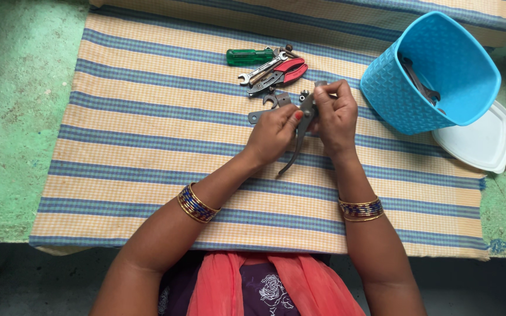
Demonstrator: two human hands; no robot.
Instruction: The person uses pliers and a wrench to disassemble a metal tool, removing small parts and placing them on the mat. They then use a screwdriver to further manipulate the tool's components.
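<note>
gripping a long grey metal tool [301, 126] between both hands above the striped cloth [147, 146], left hand [273, 133] closed round its middle and right hand [335, 114] pinching its head — advisable to keep the handle steady, clear of the blue basket [405, 93] and pliers [285, 71].

Home floor, striped mat [147, 117], hand tools [270, 67]
</note>
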